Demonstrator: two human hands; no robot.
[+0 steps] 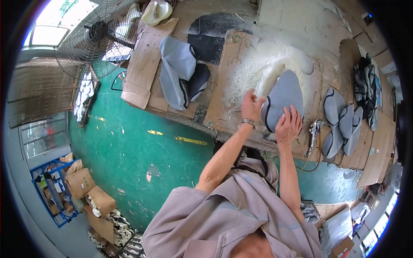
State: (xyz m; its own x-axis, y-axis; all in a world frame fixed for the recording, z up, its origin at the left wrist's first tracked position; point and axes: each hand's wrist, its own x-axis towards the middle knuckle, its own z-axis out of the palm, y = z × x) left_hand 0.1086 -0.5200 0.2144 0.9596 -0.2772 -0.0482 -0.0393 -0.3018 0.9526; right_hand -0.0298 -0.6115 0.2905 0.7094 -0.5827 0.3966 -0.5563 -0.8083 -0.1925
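Setting: a workshop with a green painted floor [142, 146] and a long wooden workbench [223, 26] covered in sheets of cardboard [144, 64], seen from above.
Person: wore a loose grey-beige shirt; both bare forearms reached up from the lower edge toward the bench.
Right hand [289, 125]: lay flat on the lower edge of a grey cover, fingers spread wide and pressing down, gripping nothing.
Left hand [251, 105]: sat just beside the left edge of that cover, fingers loosely curled; whether it pinched the fabric could not be told. A metal bracelet [248, 122] circled its wrist.
Grey cover [282, 99]: a rounded grey fabric piece with dark piping, lying on a cardboard sheet dusted with white residue [249, 64], between the two hands.
Spray gun [313, 133]: rested on the bench just to the right of the right hand, its hose hanging over the bench edge.
Right stack [342, 124]: several similar grey pieces lay overlapping, near the spray gun.
Left pile [180, 73]: more grey and dark fabric pieces were heaped on cardboard, well apart from the hands.
Far left: a large cage fan [97, 34] stood beyond the bench end.
Floor corner: cardboard boxes [81, 182] sat beside a blue rack [51, 193].
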